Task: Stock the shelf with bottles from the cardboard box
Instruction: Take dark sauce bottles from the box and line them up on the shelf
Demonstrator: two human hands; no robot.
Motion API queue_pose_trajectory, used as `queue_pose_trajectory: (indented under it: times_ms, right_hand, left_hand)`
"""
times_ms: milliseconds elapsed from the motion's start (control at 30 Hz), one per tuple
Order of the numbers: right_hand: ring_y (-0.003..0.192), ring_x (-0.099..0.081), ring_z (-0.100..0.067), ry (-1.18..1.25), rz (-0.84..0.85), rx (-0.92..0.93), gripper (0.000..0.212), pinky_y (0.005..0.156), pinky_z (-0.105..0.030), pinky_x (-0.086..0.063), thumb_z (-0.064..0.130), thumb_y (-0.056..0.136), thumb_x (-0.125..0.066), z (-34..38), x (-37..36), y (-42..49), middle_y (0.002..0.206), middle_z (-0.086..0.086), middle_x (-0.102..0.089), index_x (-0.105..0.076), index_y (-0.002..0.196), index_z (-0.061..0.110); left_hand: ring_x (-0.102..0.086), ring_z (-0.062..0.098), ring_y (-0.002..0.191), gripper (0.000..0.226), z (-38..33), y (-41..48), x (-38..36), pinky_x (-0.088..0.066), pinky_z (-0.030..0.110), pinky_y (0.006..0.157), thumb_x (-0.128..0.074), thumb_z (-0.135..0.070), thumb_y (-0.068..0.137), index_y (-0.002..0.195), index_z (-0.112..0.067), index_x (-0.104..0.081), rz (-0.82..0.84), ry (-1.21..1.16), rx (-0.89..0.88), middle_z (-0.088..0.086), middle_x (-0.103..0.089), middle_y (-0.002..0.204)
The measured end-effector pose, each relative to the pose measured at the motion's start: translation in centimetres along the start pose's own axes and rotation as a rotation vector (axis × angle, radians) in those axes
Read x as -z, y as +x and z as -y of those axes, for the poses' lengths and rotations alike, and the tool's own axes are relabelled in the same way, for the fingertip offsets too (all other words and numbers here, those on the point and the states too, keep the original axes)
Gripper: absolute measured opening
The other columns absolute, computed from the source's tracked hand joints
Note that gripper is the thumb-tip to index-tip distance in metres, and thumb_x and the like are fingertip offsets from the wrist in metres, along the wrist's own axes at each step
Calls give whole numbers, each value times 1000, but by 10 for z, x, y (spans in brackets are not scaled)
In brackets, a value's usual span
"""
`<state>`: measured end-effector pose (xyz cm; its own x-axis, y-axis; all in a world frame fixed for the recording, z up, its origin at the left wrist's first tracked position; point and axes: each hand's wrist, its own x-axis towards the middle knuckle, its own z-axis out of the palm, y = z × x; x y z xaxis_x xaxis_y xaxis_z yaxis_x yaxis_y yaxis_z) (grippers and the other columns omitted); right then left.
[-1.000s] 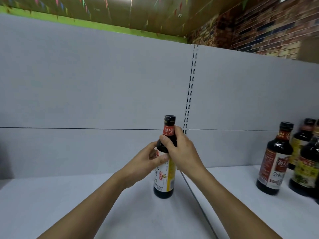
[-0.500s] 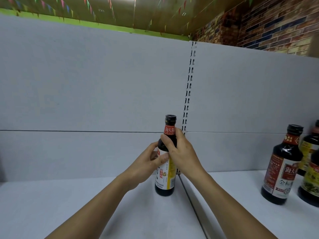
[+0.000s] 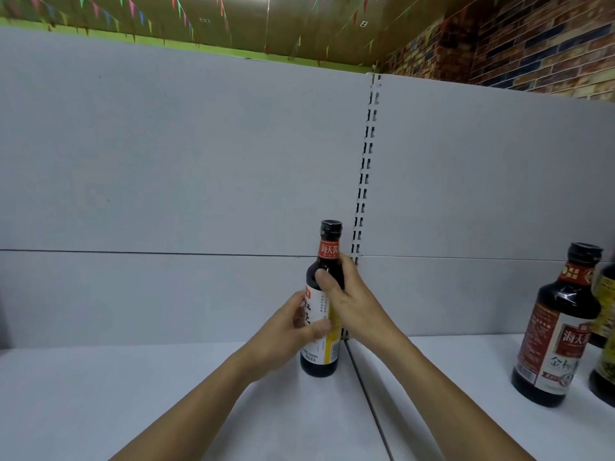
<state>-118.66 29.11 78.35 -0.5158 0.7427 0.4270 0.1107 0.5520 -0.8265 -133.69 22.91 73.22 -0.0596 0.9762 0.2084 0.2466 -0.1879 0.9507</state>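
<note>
A dark soy sauce bottle stands upright on the white shelf, near its back edge and just left of the seam. The left grip curls round the labelled body, and the right grip wraps round the shoulder above it. Other sauce bottles stand well apart, towards the right edge.

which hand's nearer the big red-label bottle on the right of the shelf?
Right. The right hand grips the small bottle on the side facing the big bottle; the left hand holds its label from the far side. Neither touches the big bottle.
</note>
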Motion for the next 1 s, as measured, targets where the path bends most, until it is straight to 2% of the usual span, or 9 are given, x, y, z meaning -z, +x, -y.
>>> queue_pose_trajectory:
  times_ms: [100,167,233,433,567,633,767,900,1000]
  right_hand:
    - [123,-60,-12,-62,57,-23,73,101,-43,-54,42,93,-66,-13,1,-13,141,15,-52,-21,149,51]
    - [128,-58,-13,-122,95,-87,84,104,-45,-53,39,90,-71,-26,0,-24,146,12,-49,-15,152,48]
    - [129,-55,-10,-209,140,-136,88,107,-40,-51,40,88,-73,-41,-4,-37,149,10,-45,-16,154,41]
    - [120,-55,-4,-292,186,-185,76,97,-23,-49,40,89,-74,-59,-8,-41,141,13,-46,-26,147,34]
    - [107,-58,13,-241,190,-216,65,80,-5,-47,33,91,-73,-65,-4,-39,131,25,-56,-29,138,40]
    - [103,-59,17,-219,188,-241,60,77,-4,-47,32,93,-71,-68,-1,-39,124,29,-58,-30,136,40]
    - [107,-59,16,-214,252,-268,54,85,-7,-47,30,98,-65,-73,3,-43,130,24,-60,-33,141,35]
    - [110,-56,19,-225,295,-252,50,86,-2,-44,25,101,-60,-78,8,-47,131,25,-59,-38,145,34]
    - [108,-56,19,-218,300,-240,48,85,-1,-43,22,102,-59,-81,10,-46,127,26,-59,-39,144,34]
  left_hand:
    - [-68,2,116,56,15,-6,-3,-57,21,94,-79,-25,93,138,-33,-48,49,80,27,-18,-72,123]
    - [-66,5,119,62,25,-10,-6,-56,28,101,-81,-23,91,141,-31,-46,36,119,33,-17,-70,127]
    - [-67,10,120,68,33,-13,-7,-55,36,105,-83,-17,87,143,-28,-46,20,140,40,-13,-70,129]
    - [-67,11,120,76,42,-15,-10,-54,40,107,-87,-22,75,141,-27,-50,-22,133,33,-11,-70,130]
    - [-70,13,117,76,48,-17,-11,-55,41,105,-88,-27,73,140,-30,-53,-95,121,6,-7,-72,127]
    - [-70,10,115,73,50,-17,-11,-55,39,105,-88,-26,77,140,-33,-52,-118,145,-4,-11,-73,125]
    - [-68,4,110,69,50,-17,-11,-55,31,101,-89,-34,78,136,-43,-52,-157,205,-24,-19,-72,119]
    - [-66,1,110,70,51,-17,-11,-52,33,103,-87,-20,81,138,-38,-52,-178,254,-31,-15,-72,119]
    - [-66,7,105,71,51,-16,-12,-54,33,99,-88,-21,80,137,-41,-51,-209,284,-33,-12,-71,117]
